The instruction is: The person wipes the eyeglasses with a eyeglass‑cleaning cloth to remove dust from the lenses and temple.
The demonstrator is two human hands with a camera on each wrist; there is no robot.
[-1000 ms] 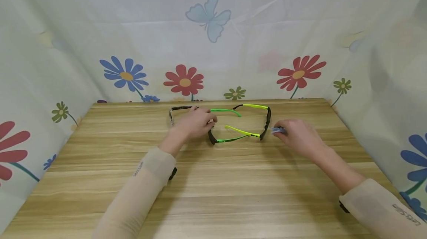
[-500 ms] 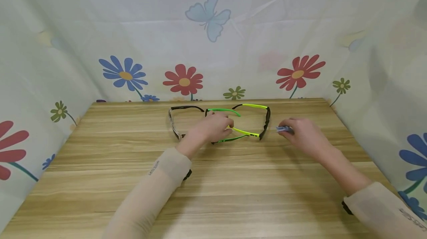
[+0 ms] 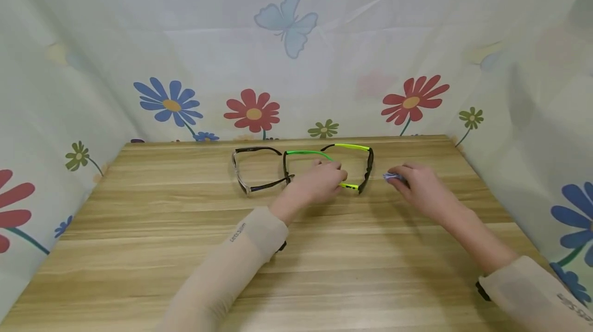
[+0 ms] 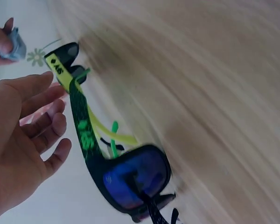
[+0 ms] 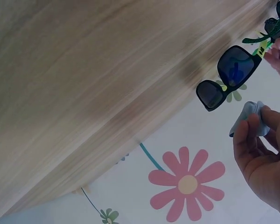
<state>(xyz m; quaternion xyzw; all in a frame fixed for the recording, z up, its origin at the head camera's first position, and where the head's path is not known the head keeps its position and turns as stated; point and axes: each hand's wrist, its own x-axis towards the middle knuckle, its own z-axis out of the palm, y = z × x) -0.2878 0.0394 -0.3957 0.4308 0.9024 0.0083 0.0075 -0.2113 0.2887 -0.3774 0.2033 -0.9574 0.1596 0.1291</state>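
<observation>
Three pairs of sunglasses lie with their arms unfolded, in a row across the table's far half. Leftmost is a clear-fronted pair with black arms. The middle pair has green arms and, in the left wrist view, a dark blue lens. At the right is a black-fronted pair with yellow arms. My left hand hovers over the overlapping green and yellow arms, fingers loosely bent, holding nothing; it hides parts of both. Right of the row, my right hand pinches a folded light-blue cloth.
A wood-grain table carries everything. Behind it and along both sides hangs a white curtain printed with flowers and a butterfly. The arms of neighbouring glasses overlap.
My left hand has moved right, from beside the clear-fronted pair to above the green and yellow arms. My right hand has shifted slightly right with the cloth. The glasses look unmoved.
</observation>
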